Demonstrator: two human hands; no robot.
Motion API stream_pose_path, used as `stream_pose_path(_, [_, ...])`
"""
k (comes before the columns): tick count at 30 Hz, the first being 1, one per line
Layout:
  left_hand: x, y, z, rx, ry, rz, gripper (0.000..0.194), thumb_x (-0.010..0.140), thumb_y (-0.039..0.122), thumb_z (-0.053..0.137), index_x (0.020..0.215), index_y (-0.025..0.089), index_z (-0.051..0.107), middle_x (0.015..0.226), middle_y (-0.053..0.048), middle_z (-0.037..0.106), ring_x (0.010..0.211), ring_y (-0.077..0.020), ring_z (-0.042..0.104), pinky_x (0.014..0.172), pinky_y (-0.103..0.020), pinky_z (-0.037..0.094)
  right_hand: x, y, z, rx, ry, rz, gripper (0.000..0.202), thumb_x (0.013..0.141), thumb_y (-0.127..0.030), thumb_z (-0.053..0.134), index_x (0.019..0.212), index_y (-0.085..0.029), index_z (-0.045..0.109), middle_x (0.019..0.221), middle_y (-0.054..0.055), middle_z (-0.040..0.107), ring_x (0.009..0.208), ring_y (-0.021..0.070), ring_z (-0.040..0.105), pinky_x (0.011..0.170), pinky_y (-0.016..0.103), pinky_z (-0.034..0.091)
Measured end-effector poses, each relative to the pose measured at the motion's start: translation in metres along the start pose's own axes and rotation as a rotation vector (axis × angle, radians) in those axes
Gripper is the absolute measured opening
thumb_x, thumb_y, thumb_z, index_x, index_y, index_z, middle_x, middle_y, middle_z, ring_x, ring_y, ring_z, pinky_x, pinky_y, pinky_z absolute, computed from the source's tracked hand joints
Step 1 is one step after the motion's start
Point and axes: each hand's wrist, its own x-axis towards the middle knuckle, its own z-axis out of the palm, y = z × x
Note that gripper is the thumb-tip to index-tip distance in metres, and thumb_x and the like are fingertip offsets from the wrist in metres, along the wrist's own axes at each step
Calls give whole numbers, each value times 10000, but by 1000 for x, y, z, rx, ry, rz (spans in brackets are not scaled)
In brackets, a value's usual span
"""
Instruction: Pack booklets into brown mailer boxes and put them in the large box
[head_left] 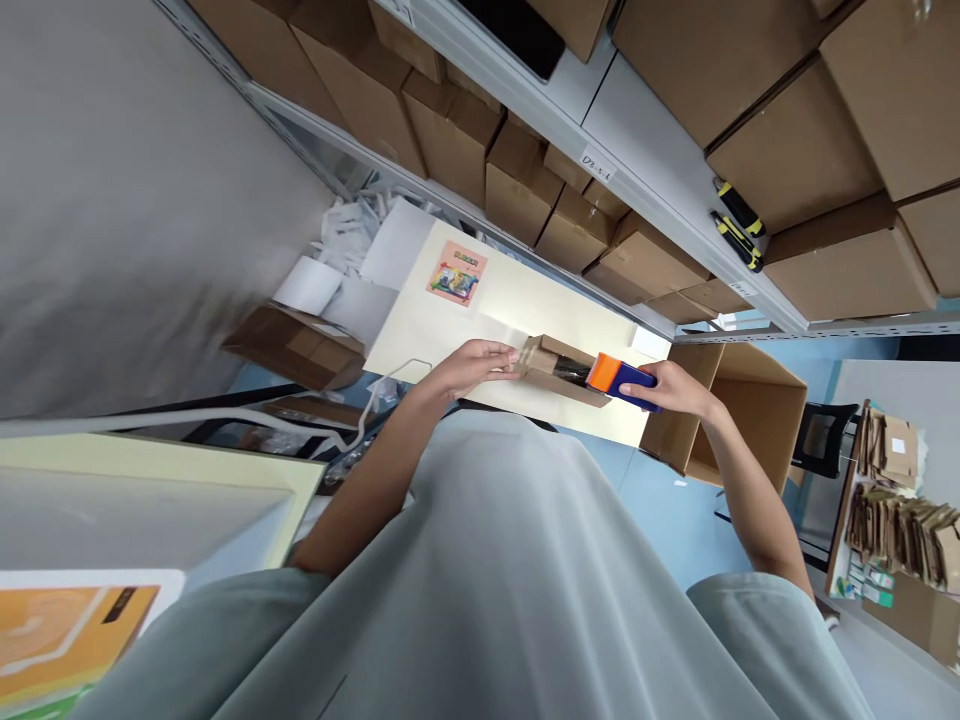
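Observation:
A small, narrow cardboard box lies on the pale tabletop in front of me, with something dark and shiny inside its open top. My left hand is at the box's left end, fingers stretched out and slightly apart, their tips at or touching the cardboard. In my right hand is a blue and orange box-shaped item, gripped by its blue end. The orange end sits at the right part of the cardboard box and overlaps it; whether it rests inside I cannot tell.
A printed pink card lies on the tabletop. Shelves of cardboard boxes run above it, with two yellow-black utility knives. At right stands a large open carton; at left, another carton and a white roll.

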Motion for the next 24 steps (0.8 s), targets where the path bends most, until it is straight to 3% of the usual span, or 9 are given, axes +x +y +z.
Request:
stream_pose_path(4, [8, 6, -13, -143, -86, -100, 254, 786, 234, 979, 851, 102, 771, 826, -44, 710, 843, -174, 685, 1149, -626, 574, 19, 3, -2, 187, -56, 55, 661, 789, -839, 813, 839, -185, 728, 681, 54, 763, 612, 192, 730, 565, 270, 574])
stream_pose_path(8, [19, 1, -7, -297, -177, -251, 181, 877, 194, 896, 842, 121, 734, 770, -19, 670, 759, -147, 653, 1156, -620, 554, 35, 11, -8, 286, -32, 99, 677, 726, -835, 872, 791, -181, 706, 654, 54, 740, 570, 177, 697, 534, 269, 575])
stream_pose_path(15, [40, -7, -2, -420, -54, -261, 139, 974, 139, 750, 860, 152, 670, 762, -5, 655, 765, -142, 655, 1195, -579, 526, 44, 9, -7, 309, -53, 100, 696, 724, -861, 851, 817, -182, 732, 676, 56, 752, 589, 178, 707, 542, 265, 581])
stream_pose_path(21, [47, -3, -10, -414, -48, -275, 190, 984, 180, 740, 824, 158, 641, 732, -7, 642, 733, -136, 645, 1161, -558, 563, 62, 17, 21, 306, -104, 126, 714, 698, -863, 865, 790, -171, 715, 660, 58, 738, 569, 168, 696, 522, 249, 568])
stream_pose_path(24, [50, -3, -13, -409, -42, -279, 175, 970, 177, 762, 836, 153, 652, 743, -10, 650, 735, -130, 641, 1151, -557, 575, 67, 25, 33, 312, -107, 108, 715, 695, -843, 880, 872, -165, 738, 686, 46, 737, 586, 167, 706, 520, 235, 568])
